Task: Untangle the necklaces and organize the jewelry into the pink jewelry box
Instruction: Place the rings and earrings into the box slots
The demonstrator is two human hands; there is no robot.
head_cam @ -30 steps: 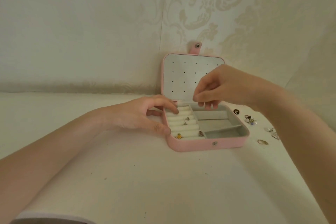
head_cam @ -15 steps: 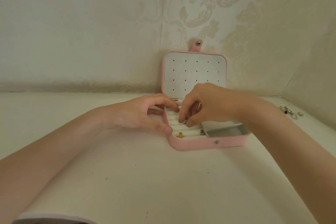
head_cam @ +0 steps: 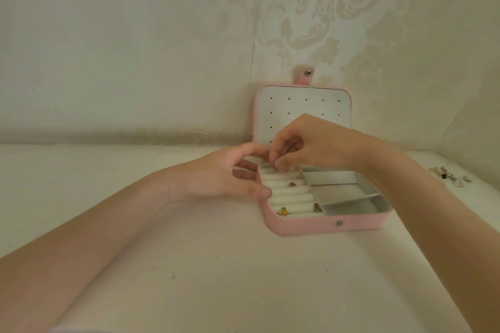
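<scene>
Two hands work at the pink jewelry box [head_cam: 319, 224], which sits open on the pale surface [head_cam: 216, 265] w/ its lid [head_cam: 278, 108] upright against the patterned wall [head_cam: 311, 21]. Left hand [head_cam: 227, 178] grips the box's left edge, thumb on the rim near the front, index finger curled over the back corner. Right hand [head_cam: 305, 146] reaches across from the right, fingertips [head_cam: 278, 163] pinched together at the rearmost ring rolls [head_cam: 286, 194]; can't tell what they hold, too small & hidden. Lid lining is white w/ rows of small holes; snap tab [head_cam: 307, 76] stands above it. Three small pieces sit in the rolls: one mid [head_cam: 292, 184], a yellow one [head_cam: 283, 211] front left, another [head_cam: 316, 207] front right. Grey compartments [head_cam: 341, 192] fill the box's right half. Loose jewelry [head_cam: 450, 177] lies on the surface far right, well apart from the box. No readable writing or brand anywhere.
</scene>
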